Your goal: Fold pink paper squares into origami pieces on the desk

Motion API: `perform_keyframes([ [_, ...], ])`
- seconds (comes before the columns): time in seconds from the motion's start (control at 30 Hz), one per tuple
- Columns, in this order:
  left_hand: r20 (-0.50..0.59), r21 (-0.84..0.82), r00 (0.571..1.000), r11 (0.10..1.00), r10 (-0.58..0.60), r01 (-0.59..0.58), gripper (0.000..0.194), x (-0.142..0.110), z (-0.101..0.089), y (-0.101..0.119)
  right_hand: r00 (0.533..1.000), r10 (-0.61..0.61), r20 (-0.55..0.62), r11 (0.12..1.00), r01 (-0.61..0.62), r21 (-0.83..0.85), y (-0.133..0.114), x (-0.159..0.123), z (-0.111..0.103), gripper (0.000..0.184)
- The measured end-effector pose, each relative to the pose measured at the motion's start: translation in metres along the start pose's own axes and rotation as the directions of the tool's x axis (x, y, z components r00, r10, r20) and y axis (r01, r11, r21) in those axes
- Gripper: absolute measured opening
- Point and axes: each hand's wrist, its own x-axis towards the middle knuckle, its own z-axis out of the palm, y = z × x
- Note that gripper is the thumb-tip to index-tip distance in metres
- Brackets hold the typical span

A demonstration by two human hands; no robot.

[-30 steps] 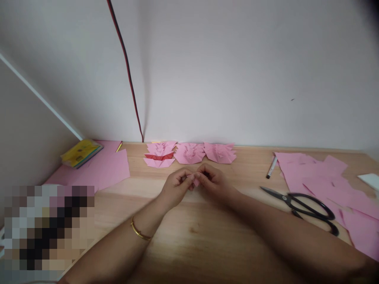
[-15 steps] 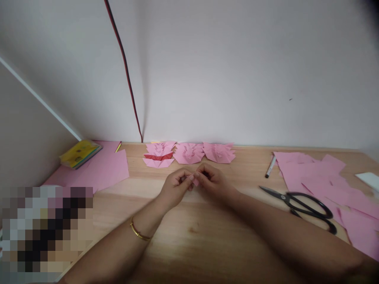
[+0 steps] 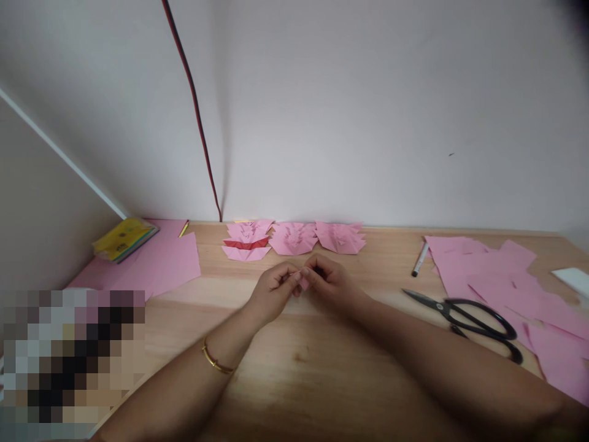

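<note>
A small piece of pink paper (image 3: 304, 282) is pinched between both hands above the middle of the wooden table (image 3: 294, 380). My left hand (image 3: 276, 287) grips it from the left, thumb on top, fingers curled. From the right, my right hand (image 3: 332, 283) holds it too, thumb and forefinger together. Most of the paper is hidden by my fingers. Just beyond my hands, folded pink paper pieces lie in a row: a left group (image 3: 247, 232) with a red strip, a middle one (image 3: 294, 238) and a right one (image 3: 340, 237).
At right lie black-handled scissors (image 3: 444, 308), a marker (image 3: 419, 260) and several pink sheets (image 3: 497, 270). A yellow packet (image 3: 124, 238) rests on pink paper (image 3: 175, 264) at left. A wall (image 3: 368, 123) with a red-black cable (image 3: 196, 101) stands behind. The lower left is pixelated.
</note>
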Motion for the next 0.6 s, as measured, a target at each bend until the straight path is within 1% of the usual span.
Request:
perform_keyframes([
  [0.2,0.027,-0.048,1.000,0.999,-0.002,0.003,0.024,0.0002,0.0011,-0.0020,1.000,-0.025,-0.012,0.999,0.026,0.029,0.0015,0.0001,0.0010,0.025],
  [0.37,0.031,-0.040,1.000,0.999,-0.002,0.004,0.025,0.0009,0.0009,-0.0034,0.999,-0.036,-0.008,0.997,0.037,0.063,0.0014,0.0000,0.0012,0.024],
  [0.6,0.032,-0.036,0.999,0.999,-0.002,0.003,0.023,0.0010,0.0007,-0.0072,1.000,-0.008,-0.010,0.999,0.008,0.037,-0.0004,-0.0003,0.0009,0.023],
])
